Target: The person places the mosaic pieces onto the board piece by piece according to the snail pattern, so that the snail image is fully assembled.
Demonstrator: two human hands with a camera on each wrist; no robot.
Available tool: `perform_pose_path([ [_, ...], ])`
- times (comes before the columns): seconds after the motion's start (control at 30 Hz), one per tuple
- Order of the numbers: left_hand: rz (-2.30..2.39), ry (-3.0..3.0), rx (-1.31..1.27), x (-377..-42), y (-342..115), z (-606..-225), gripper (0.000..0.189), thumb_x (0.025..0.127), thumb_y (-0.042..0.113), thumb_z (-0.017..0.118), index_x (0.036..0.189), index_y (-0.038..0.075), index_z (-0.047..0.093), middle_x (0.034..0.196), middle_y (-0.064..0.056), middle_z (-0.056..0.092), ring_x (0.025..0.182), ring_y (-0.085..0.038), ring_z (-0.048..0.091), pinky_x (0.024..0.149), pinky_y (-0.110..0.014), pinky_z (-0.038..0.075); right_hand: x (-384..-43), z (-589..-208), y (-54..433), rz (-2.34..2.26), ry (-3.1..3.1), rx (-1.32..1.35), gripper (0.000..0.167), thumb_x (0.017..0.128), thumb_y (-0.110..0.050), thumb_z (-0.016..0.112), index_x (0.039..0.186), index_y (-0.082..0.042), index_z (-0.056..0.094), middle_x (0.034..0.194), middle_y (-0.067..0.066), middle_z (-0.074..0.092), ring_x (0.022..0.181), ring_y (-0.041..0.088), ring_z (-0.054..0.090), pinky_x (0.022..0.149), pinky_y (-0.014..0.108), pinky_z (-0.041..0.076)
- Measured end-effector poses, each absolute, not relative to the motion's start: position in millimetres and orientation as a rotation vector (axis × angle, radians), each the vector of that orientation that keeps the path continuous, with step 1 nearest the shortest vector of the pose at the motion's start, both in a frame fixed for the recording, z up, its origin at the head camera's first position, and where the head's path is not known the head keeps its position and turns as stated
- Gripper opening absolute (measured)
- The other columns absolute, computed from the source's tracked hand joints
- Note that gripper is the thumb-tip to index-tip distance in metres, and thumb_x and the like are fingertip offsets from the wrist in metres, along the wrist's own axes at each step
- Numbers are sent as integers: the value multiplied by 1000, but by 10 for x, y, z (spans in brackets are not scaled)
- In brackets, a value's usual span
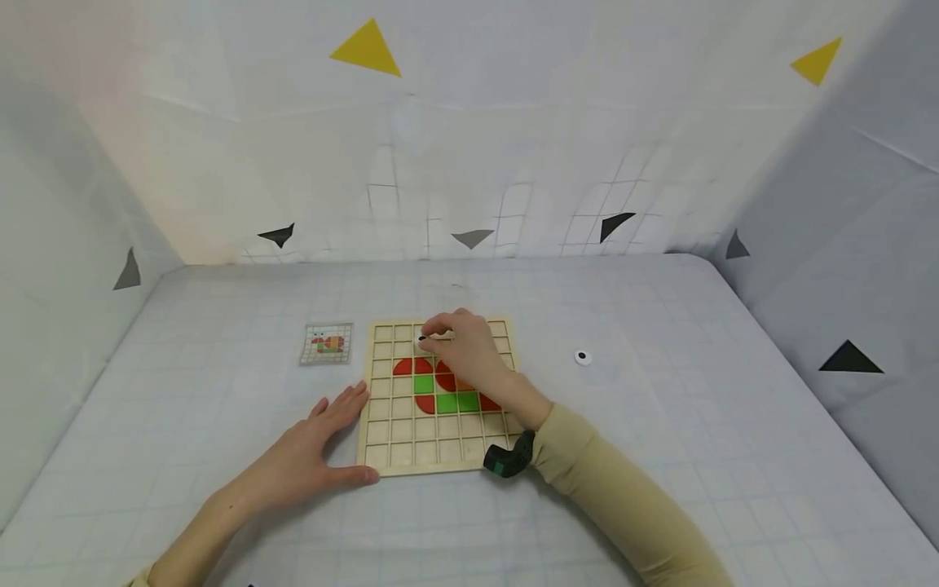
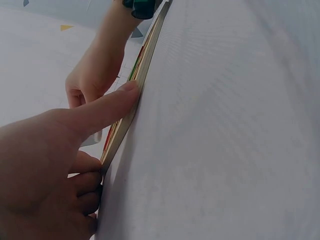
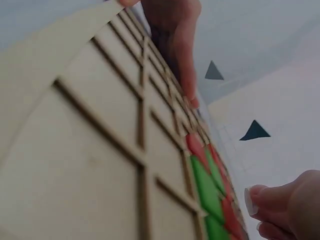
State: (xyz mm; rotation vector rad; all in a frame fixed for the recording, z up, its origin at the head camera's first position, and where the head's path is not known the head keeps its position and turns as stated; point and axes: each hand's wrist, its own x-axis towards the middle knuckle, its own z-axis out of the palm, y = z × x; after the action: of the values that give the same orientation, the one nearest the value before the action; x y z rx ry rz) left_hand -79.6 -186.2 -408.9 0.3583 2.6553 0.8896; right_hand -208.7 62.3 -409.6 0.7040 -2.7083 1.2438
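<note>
My right hand [image 1: 473,350] is over the upper part of a wooden grid board [image 1: 399,454], pinching a small white disc with a black dot [image 3: 251,201] between thumb and fingertips. Below that hand, red rounded pieces [image 1: 403,367] and green square pieces [image 1: 423,384] sit in the board's cells; an orange piece shows only partly past the wrist. At the board's left side lies my left hand [image 1: 315,452], fingers spread and holding nothing. Its fingertips are at the left edge, and the thumb [image 2: 112,105] rests on the rim by the near corner.
Left of the board lies a small pattern card [image 1: 327,343] with a coloured figure on a grid. A second white disc with a black dot [image 1: 583,357] is on the table to the right. White sheets with yellow and dark triangles enclose the back and sides.
</note>
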Motion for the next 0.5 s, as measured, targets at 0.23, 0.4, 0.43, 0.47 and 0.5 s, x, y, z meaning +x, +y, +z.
perform_pose_path([
  [0.23,885,2664,380,-798,-1853,-4073,109,73,67,76,159,20,28,167,0,20,154,-34,15,122,-61,15,-2070,-4202,614,1251,-2706,736,19,89,-15,76,106,-7,75,93,6,64,95,19,67,74,21,57],
  [0.4,881,2664,354,-790,-1850,-4075,110,72,67,77,159,22,28,167,1,20,154,-36,15,121,-63,17,-2068,-4241,601,1169,-2680,759,17,89,-16,76,105,-10,76,93,4,67,94,19,62,78,28,55],
  [0.43,882,2664,353,-789,-1850,-4078,110,72,66,78,159,22,28,167,2,20,154,-36,15,122,-63,17,-2066,-4244,598,1160,-2678,759,17,89,-16,76,105,-10,76,93,4,67,93,19,62,78,29,55],
  [0.47,886,2665,353,-787,-1850,-4080,110,72,66,78,159,22,28,167,2,20,154,-36,15,122,-62,17,-2066,-4247,597,1152,-2675,759,17,89,-16,76,105,-10,76,92,3,68,92,19,61,78,30,55],
  [0.5,889,2665,351,-785,-1851,-4081,110,72,66,78,159,22,28,167,3,20,154,-35,15,122,-62,17,-2065,-4248,595,1144,-2673,763,16,90,-16,76,105,-10,76,93,3,68,91,19,61,78,30,55],
])
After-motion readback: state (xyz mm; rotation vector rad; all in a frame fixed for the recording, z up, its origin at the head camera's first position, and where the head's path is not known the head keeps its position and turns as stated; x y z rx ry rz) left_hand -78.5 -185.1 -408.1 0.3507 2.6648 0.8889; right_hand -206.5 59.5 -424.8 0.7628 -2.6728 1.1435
